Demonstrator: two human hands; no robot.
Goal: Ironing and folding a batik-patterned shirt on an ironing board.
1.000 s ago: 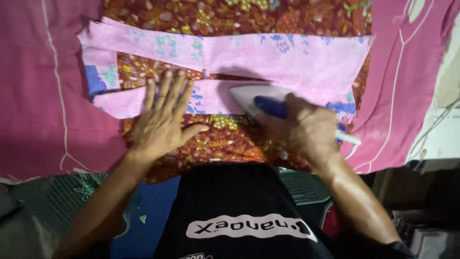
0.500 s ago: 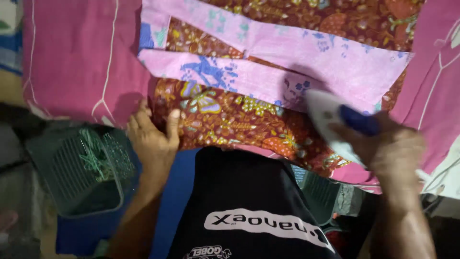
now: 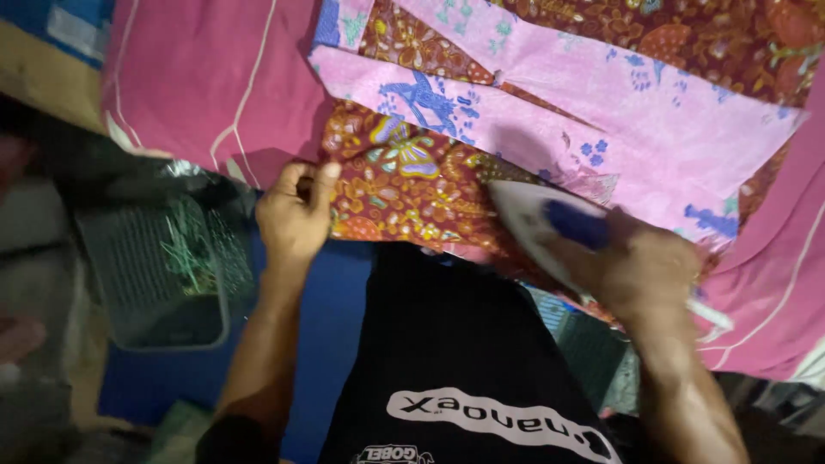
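At centre of the frame, item 1: my left hand, fingers curled and thumb pressed down, pinching the near edge of the patterned cloth where it meets the lip of the pink padded cover. Item 2: my right hand, lower right of centre, fist clenched around the blue handle of the white iron, whose sole rests on the cloth with its tip pointing toward the upper left. Item 3: the cloth itself, a red-brown floral print with pink panels bearing blue motifs, spread flat from centre to upper right across the pink cover. Judged thin, light and limp; it should wrinkle or slide easily under the iron, so a hold at the hem or a corner, pulled taut away from the iron, seems best. Item 4: the iron, judged hard, fairly heavy and presumably hot at the sole; take it only by the blue handle. Item 5: a grey mesh basket, left of frame, below the cover's edge, well apart from both hands. Item 6: a blue surface beneath my left forearm, and my black shirt at bottom centre.
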